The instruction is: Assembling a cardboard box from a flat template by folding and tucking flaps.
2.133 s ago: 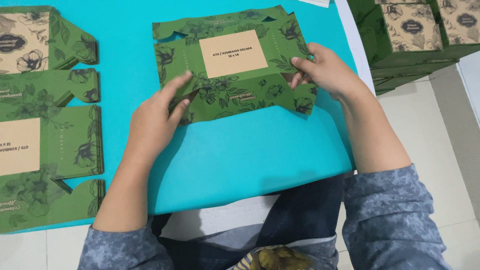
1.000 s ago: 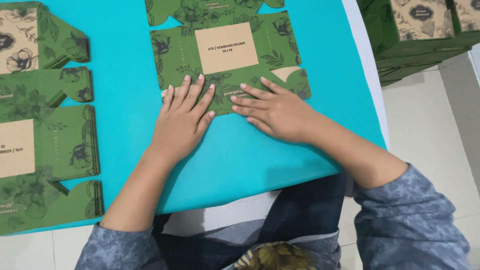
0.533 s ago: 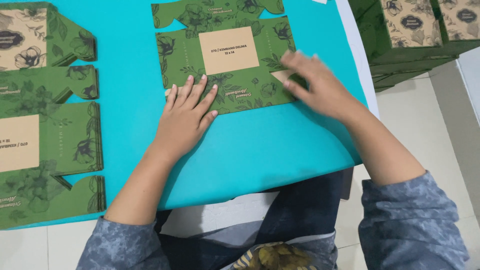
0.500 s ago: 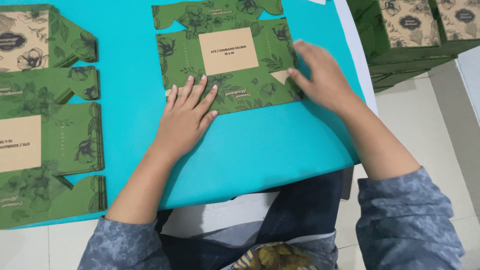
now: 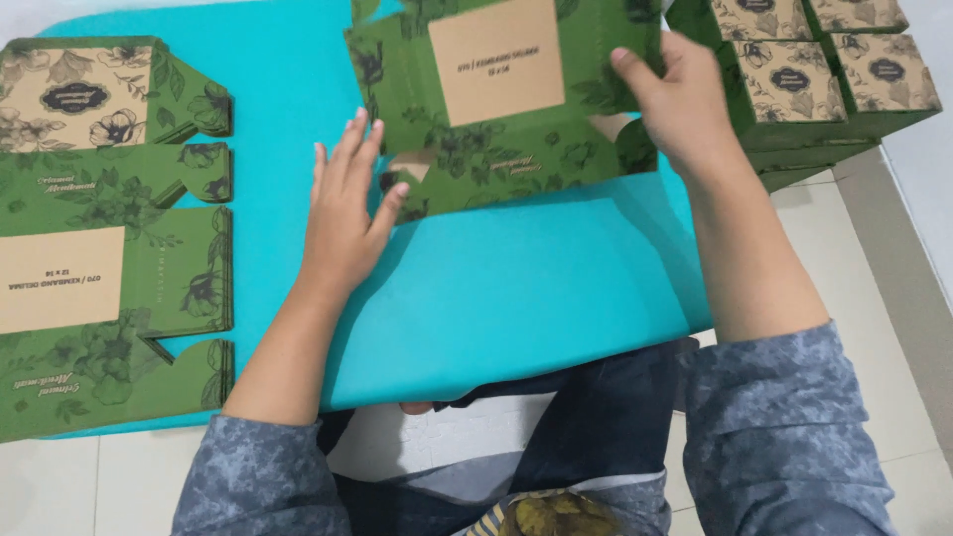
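A: Box blank, green floral card with a tan panel, sits at 12 o'clock on the teal counter, long axis 9-to-3, right end lifted off the surface.

B: Hands?

A: Right hand is closed on the blank's 3 o'clock edge. Left hand is open, fingers spread, fingertips touching the 7 o'clock corner.

B: Which is nearer?

A: Both in contact; only the right one grips. Flat stack lies well apart at 9 o'clock.
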